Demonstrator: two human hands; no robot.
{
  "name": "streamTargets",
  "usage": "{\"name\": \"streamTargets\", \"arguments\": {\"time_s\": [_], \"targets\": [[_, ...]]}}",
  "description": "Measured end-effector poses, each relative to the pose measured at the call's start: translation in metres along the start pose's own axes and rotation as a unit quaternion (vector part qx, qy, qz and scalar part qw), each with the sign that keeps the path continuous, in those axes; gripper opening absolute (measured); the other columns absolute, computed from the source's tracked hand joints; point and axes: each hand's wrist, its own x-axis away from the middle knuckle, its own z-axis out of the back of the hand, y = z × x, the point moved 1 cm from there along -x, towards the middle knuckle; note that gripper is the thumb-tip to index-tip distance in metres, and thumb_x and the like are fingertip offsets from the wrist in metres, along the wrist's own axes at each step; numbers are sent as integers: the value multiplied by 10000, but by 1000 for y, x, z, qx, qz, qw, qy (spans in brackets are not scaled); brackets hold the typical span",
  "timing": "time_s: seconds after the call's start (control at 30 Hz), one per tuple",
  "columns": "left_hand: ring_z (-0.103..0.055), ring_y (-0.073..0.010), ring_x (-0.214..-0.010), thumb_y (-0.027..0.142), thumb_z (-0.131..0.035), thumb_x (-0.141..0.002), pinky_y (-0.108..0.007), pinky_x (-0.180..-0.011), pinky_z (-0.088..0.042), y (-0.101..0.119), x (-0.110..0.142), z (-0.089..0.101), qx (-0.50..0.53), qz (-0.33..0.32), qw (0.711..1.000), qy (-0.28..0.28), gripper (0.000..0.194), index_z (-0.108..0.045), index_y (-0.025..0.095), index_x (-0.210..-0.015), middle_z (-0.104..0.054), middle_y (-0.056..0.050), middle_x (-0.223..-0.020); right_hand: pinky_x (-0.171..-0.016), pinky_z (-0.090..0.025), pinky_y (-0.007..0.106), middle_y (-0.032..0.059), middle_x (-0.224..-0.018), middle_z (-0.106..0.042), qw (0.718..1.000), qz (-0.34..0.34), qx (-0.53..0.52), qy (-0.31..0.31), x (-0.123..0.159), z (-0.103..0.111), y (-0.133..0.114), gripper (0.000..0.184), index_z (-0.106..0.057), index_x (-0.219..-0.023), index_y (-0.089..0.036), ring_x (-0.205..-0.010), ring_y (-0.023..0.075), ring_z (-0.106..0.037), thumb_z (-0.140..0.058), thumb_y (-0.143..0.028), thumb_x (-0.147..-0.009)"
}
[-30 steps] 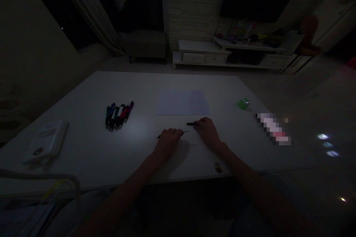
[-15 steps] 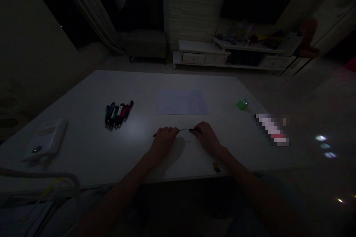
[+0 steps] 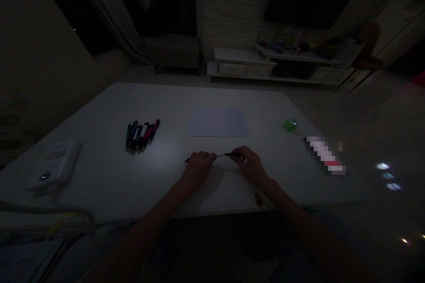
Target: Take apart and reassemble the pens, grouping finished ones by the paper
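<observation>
Dim room here, white table [image 3: 166, 101], low white cabinet [image 3: 242, 67] far beyond it! The left hand [image 3: 197, 169] and right hand [image 3: 249, 166] sat curled, wrists low, pinching a thin black rod [image 3: 221, 156] stretched between them. A sheet of paper [image 3: 217, 122] lay ahead of the hands, a bunch of pens [image 3: 141, 137] ahead and left, and the table's near edge [image 3: 229, 211] ran just below the wrists.

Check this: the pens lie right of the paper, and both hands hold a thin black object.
Wrong side: the pens lie left of the paper, not right, as the head view shows. The left hand and right hand do hold the thin black object.
</observation>
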Motion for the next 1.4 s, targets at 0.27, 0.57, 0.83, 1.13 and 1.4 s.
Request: {"name": "streamTargets", "arguments": {"time_s": [0.27, 0.57, 0.83, 1.13, 1.4], "targets": [[-527, -184, -799, 151, -419, -881, -314, -721, -335, -1, 0, 0, 2, -14, 1000, 4, 161, -535, 206, -980, -596, -32, -840, -617, -435, 265, 40, -799, -584, 1000, 3, -3, -1, -3, 8, 0, 114, -589, -864, -186, -690, 139, -540, -559, -278, -803], [-534, -196, -812, 182, -444, -874, -336, -741, -372, 8, -1, 0, 50, -30, 998, 15, 139, -543, 192, -970, -596, -39, -812, -605, -436, 254, 34, -792, -599, 999, -3, -29, -31, 0, 0, -6, 111, -616, -850, -198, -686, 133, -549, -585, -287, -792], [-525, -165, -969, 58, -371, -832, -353, -867, -425, 14, 2, -2, 293, -51, 954, 32, 588, -199, 202, -1375, -557, -88, -1107, -624, -444, 255, 37, -791, -628, 997, -3, -58, -52, 3, -3, -5, 117, -654, -869, -199, -675, 128, -562, -594, -257, -787], [-597, -174, -916, 207, -463, -866, -348, -840, -470, -4, -2, -10, 255, 6, 961, 107, 219, -582, 187, -1049, -648, -55, -992, -681, -484, 271, 34, -813, -668, 990, -79, -121, -7, 1, -3, -7, 146, -653, -862, -192, -731, 149, -625, -603, -260, -742], [-602, -133, -851, 204, -480, -869, -281, -768, -498, 1, -2, -4, 264, -36, 951, 158, 205, -615, 202, -1023, -660, -42, -930, -597, -489, 264, 33, -661, -670, 981, -148, -125, 2, -2, 2, -11, 201, -654, -813, -167, -594, 157, -632, -625, -338, -711]]}}
